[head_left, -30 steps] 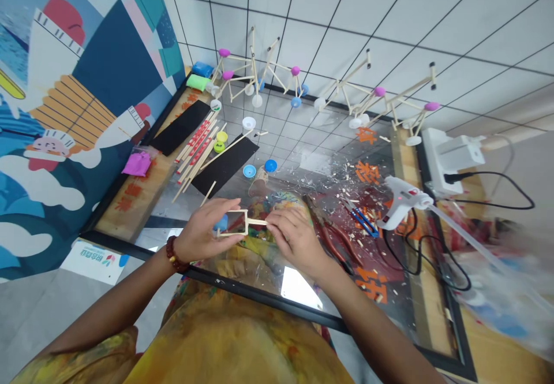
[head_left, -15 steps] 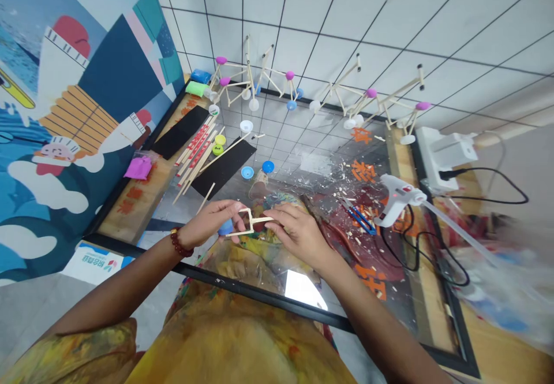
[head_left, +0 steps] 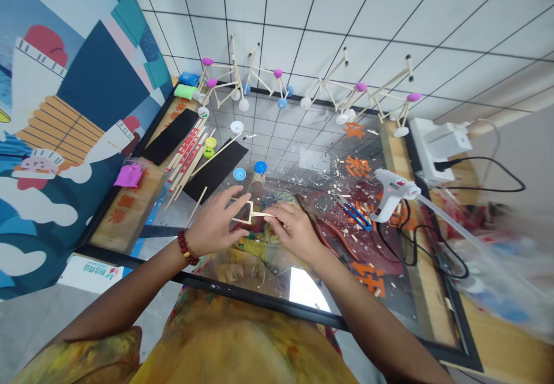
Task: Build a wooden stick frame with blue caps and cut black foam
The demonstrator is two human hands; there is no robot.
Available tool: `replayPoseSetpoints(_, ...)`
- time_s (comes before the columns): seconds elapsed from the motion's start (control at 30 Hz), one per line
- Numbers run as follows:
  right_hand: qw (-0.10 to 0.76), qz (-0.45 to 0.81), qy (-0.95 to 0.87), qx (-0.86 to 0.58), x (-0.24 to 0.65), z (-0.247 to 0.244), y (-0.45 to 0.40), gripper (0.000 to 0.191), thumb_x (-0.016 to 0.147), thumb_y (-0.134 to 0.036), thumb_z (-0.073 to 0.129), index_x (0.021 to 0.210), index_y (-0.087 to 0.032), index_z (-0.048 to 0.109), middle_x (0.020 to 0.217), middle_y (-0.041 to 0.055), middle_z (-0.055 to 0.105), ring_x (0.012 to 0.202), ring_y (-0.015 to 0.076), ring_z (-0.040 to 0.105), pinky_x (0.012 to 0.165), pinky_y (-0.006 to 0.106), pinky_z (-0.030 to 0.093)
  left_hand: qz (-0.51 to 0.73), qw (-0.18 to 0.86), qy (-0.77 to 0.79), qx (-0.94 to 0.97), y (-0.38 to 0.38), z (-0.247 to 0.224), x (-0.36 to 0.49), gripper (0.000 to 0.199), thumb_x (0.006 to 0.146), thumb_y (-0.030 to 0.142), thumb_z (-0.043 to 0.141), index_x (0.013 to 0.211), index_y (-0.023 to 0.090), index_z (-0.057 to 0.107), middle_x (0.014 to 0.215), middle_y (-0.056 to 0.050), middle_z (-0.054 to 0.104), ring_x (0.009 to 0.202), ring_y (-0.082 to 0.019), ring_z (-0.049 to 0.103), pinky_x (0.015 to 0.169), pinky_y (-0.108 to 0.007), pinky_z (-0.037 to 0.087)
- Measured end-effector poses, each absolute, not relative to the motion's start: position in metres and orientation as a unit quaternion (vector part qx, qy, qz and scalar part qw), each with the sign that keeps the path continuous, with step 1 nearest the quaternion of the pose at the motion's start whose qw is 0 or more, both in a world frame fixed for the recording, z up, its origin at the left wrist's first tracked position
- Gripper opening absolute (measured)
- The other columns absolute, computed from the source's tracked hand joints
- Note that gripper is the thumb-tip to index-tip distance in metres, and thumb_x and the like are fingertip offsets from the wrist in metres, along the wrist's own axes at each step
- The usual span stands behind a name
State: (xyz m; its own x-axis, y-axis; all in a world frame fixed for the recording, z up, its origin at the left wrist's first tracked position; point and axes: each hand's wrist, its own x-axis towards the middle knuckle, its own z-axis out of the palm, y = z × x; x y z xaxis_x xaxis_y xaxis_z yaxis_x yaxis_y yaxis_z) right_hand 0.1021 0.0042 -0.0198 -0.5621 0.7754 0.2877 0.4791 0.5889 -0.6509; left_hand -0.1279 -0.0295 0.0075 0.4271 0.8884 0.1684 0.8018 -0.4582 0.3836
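Note:
My right hand (head_left: 294,228) pinches the single stem of a small fork-shaped frame of thin wooden sticks (head_left: 251,213), held above the glass tabletop. The frame's two prongs point left toward my left hand (head_left: 219,220). That hand has its fingers and thumb spread around the prong ends, and part of the frame is hidden behind it. Whether a fingertip touches the prongs I cannot tell. Just beyond the hands lie a blue bottle cap (head_left: 260,167) and a lighter blue cap (head_left: 239,174).
A white hot glue gun (head_left: 393,192) with cables, a blue utility knife (head_left: 354,213) and red-handled pliers (head_left: 333,235) lie to the right among wood scraps. Wooden sticks (head_left: 187,159) and black sheets (head_left: 216,170) lie left. Stick models with coloured caps (head_left: 346,98) line the back.
My left hand has let go of the frame and spread its fingers; the blue cap beside it is no longer visible. My right hand still holds the stem. The view has shifted slightly.

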Motion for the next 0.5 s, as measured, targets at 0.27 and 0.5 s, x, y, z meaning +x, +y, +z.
replayPoseSetpoints(0.27,0.306,0.239,-0.842,-0.375,0.104,-0.019,0.003,0.018,0.093,-0.023,0.054,0.107,-0.019,0.064,0.09,0.0067,0.069,0.084,0.02,0.063,0.079,0.035,0.047,0.145,0.059,0.483,0.862,-0.022,0.006,-0.12,0.054,0.086,0.039,0.058,0.131,0.012,0.05,0.118,-0.016,0.062,0.115,-0.032,0.053,0.098,-0.049,0.041)
replayPoseSetpoints(0.5,0.32,0.118,-0.883,-0.324,0.112,-0.03,0.005,0.022,0.092,-0.016,0.054,0.111,-0.02,0.065,0.092,0.006,0.069,0.082,0.0186,0.061,0.077,0.035,0.045,0.173,0.079,0.472,0.861,-0.024,-0.003,-0.117,0.054,0.088,0.042,0.056,0.132,0.012,0.048,0.112,-0.015,0.064,0.098,-0.028,0.058,0.084,-0.042,0.046)
